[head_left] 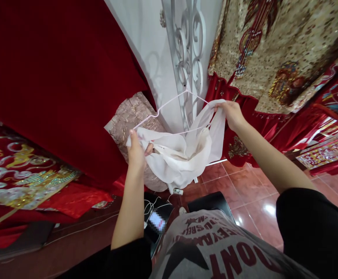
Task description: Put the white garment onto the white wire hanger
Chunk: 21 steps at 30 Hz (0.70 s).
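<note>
A thin white garment (183,166) droops in folds between my two hands in the head view. It hangs about a pale pink wire hanger (169,102), whose hook is up against a white scrollwork metal frame (198,46). My left hand (137,151) is closed on the garment's left side, by the left end of the hanger. With my right hand (231,112) I pinch its upper right edge and hold it out from the hanger's right end. Part of the hanger is covered by the cloth.
A beige-pink brocade cloth (140,106) hangs behind. Dark red drapery (70,77) fills the left, and a gold sequinned costume (288,50) hangs at right. Below are a lit phone (157,221), white cables, a dark stool (211,199) and red floor tiles (250,186).
</note>
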Tool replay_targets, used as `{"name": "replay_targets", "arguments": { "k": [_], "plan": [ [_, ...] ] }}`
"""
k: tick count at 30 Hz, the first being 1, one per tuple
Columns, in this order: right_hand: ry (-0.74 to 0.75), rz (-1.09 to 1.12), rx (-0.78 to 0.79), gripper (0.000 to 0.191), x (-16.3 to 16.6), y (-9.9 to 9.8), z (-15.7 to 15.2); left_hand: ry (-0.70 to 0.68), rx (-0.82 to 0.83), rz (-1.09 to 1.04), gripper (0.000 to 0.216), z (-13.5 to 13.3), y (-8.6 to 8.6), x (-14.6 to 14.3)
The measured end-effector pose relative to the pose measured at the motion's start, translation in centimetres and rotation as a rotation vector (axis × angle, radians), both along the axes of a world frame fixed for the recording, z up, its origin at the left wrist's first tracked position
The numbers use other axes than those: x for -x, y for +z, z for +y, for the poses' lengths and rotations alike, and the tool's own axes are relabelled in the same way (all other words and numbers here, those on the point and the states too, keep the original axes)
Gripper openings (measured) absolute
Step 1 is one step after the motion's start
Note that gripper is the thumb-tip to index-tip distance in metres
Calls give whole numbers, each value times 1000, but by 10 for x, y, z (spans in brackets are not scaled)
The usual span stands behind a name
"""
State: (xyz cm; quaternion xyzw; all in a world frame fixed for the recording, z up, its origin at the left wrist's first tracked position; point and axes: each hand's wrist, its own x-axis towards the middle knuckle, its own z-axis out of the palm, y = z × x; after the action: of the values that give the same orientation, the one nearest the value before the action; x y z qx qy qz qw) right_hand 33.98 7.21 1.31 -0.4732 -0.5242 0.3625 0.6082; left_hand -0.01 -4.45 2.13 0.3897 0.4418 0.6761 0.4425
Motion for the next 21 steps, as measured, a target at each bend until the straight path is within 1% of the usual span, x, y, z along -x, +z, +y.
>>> {"name": "replay_targets", "arguments": {
  "k": [2,4,6,8,10,12,14,16,17,19,21],
  "plan": [
    [-1,111,5,24,-7,10,15,11,-10,0,63,1,0,2],
    [3,211,70,22,-18,14,30,12,-4,-6,62,3,-1,3],
    [-3,293,167,22,-32,10,38,-3,24,-21,61,5,-2,3],
    [-25,358,249,23,-48,1,34,-27,65,-41,62,8,-6,1],
    [-19,399,295,23,-62,-10,19,-58,108,-68,64,10,-11,-2],
    [51,411,319,24,-71,-19,-4,-75,140,-99,65,14,-16,-8],
    [149,401,318,23,-73,-22,-31,-75,152,-135,66,17,-20,-13],
    [212,386,268,20,-67,-20,-56,-65,150,-176,66,21,-20,-15],
    [234,382,231,24,-61,-17,-66,-61,149,-196,65,22,-19,-15],
    [272,395,148,39,-45,-10,-80,-59,153,-226,63,25,-16,-13],
    [334,412,85,55,-22,-6,-85,-63,160,-242,62,27,-12,-10]
  ]
}}
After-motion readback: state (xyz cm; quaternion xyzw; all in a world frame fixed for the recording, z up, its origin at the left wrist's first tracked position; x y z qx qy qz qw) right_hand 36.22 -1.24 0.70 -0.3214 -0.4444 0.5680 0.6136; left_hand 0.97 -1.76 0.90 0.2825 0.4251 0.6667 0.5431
